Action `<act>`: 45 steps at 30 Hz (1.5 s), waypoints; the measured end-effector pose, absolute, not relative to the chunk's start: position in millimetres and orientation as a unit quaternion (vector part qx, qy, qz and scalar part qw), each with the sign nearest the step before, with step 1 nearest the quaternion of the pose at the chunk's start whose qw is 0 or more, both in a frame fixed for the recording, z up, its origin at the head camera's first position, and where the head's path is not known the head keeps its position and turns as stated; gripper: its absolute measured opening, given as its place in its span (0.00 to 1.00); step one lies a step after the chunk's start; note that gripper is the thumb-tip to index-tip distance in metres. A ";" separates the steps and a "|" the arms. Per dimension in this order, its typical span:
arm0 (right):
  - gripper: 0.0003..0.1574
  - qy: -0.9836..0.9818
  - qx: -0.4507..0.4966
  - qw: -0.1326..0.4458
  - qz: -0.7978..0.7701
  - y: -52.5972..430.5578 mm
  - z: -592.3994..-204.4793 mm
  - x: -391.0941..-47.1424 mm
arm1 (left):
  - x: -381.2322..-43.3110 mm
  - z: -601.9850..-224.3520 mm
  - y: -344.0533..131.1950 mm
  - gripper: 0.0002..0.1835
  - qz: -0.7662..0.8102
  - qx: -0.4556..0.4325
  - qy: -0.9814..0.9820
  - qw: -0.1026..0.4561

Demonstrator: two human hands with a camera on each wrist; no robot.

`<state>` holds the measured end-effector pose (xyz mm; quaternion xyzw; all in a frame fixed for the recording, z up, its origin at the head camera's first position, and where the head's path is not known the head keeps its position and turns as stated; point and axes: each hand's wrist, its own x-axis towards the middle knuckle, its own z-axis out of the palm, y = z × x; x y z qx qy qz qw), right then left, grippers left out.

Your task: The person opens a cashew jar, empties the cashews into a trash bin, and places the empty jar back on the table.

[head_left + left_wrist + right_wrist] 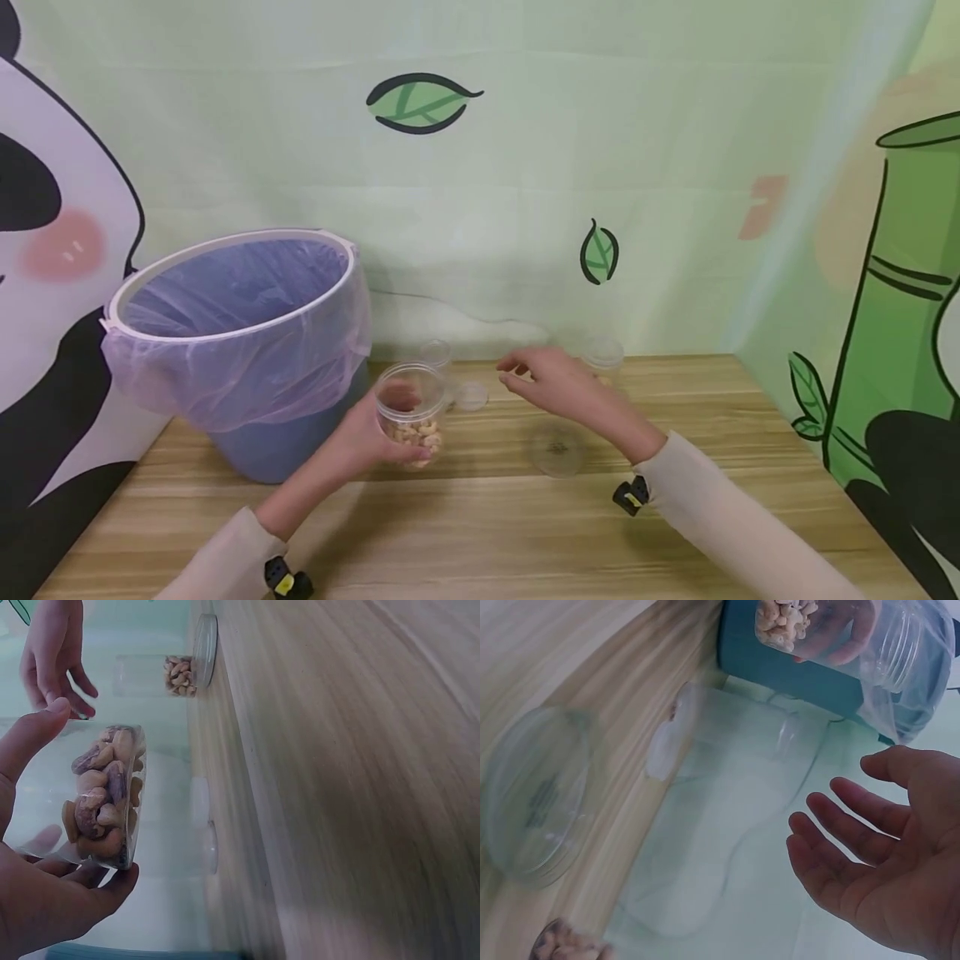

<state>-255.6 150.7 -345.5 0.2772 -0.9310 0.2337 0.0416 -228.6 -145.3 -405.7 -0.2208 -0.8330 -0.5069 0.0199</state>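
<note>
Clear cylindrical plastic cashew jar (412, 415) held roughly upright in left grip (367, 432), right grip (553, 381) kinda loose, empty, rightward.

A pale green backdrop (525, 167) with 2 outlined leaves (420, 104) near its middle stands behind a wood-grain table (510, 542); a printed panda (67, 292) borders the left, green bamboo (892, 350) the right, under soft light.

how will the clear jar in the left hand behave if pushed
The clear jar may be slippery, since its walls look smooth. It is probably bottom-heavy, as the cashews lie only in its lower part. It could spill if tipped, since its mouth looks uncovered.
</note>
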 end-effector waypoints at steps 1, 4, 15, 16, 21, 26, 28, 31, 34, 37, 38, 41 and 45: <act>0.16 -0.929 0.279 0.043 0.238 148.4 -344.6 -256.4 | -227.4 -404.4 -146.1 0.48 -0.507 -0.222 -0.833 0.021; 0.16 -0.926 0.284 0.045 0.247 141.7 -341.5 -258.9 | -224.4 -399.1 -147.5 0.47 -0.503 -0.229 -0.833 0.024; 0.15 -0.913 0.296 0.043 0.276 112.2 -325.4 -266.4 | -215.6 -366.6 -160.6 0.46 -0.461 -0.251 -0.850 0.039; 0.15 -0.911 0.298 0.043 0.282 109.4 -323.6 -267.0 | -214.3 -363.4 -162.5 0.46 -0.458 -0.253 -0.851 0.039; 0.16 -0.904 0.302 0.047 0.299 96.2 -314.1 -270.5 | -205.2 -346.8 -170.5 0.47 -0.441 -0.254 -0.860 0.039; 0.16 -0.899 0.307 0.053 0.306 85.3 -305.5 -273.2 | -197.3 -331.6 -176.7 0.48 -0.425 -0.252 -0.868 0.046; 0.16 -0.897 0.314 0.057 0.307 81.4 -302.9 -274.1 | -195.5 -326.6 -179.0 0.48 -0.420 -0.253 -0.870 0.051; 0.16 -0.890 0.325 0.060 0.315 74.9 -298.9 -274.8 | -193.3 -319.9 -183.2 0.48 -0.415 -0.254 -0.872 0.056; 0.16 -0.883 0.331 0.064 0.326 67.7 -294.7 -275.7 | -189.1 -311.1 -186.8 0.49 -0.409 -0.246 -0.877 0.056; 0.16 -0.878 0.334 0.067 0.335 59.7 -289.9 -276.7 | -181.9 -300.3 -189.6 0.50 -0.407 -0.231 -0.882 0.052; 0.16 -0.877 0.336 0.066 0.338 57.3 -288.2 -276.9 | -179.4 -296.6 -190.4 0.50 -0.410 -0.227 -0.882 0.049; 0.17 -0.874 0.340 0.063 0.341 51.0 -284.0 -277.5 | -173.6 -285.4 -193.2 0.51 -0.415 -0.221 -0.882 0.041; 0.17 -0.872 0.341 0.061 0.347 45.4 -279.4 -277.7 | -171.1 -269.8 -196.3 0.52 -0.394 -0.210 -0.894 0.047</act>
